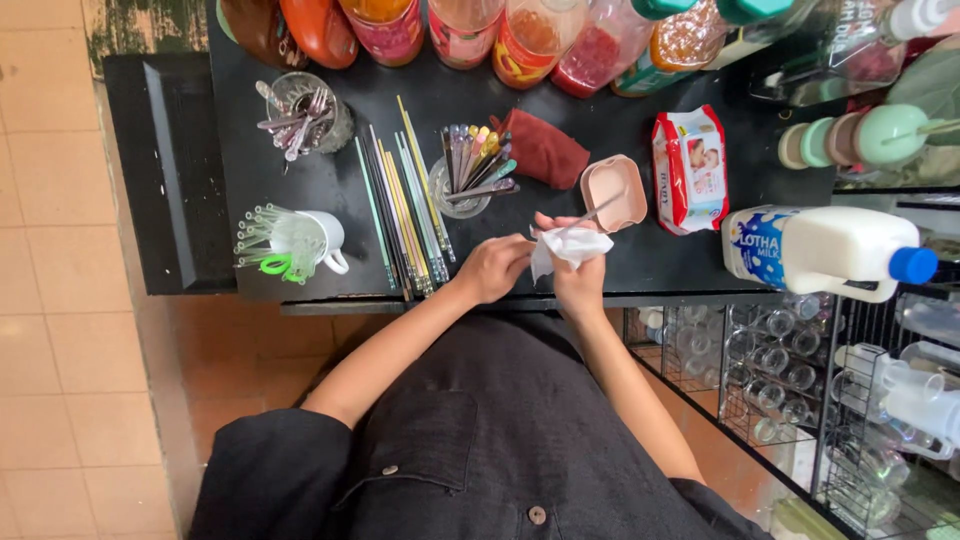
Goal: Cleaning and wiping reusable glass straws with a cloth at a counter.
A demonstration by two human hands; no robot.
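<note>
My right hand [578,278] grips a crumpled white wipe [572,245] wrapped around a thin metal utensil [597,209] whose handle points up and right. My left hand [493,267] pinches the left edge of the same wipe. Both hands are over the front edge of a black counter [300,190]. Just beyond them lies an open pink lid [614,192] and a glass [462,188] full of coloured spoons.
A red-and-white wipe pack [689,168], a lying milk jug [820,252], a dark red cloth [542,148], loose straws [405,215], a white mug of clear sticks [295,243], a glass of forks [305,115], and syrup bottles [530,35] along the back. Wire racks with glasses [780,370] stand at right.
</note>
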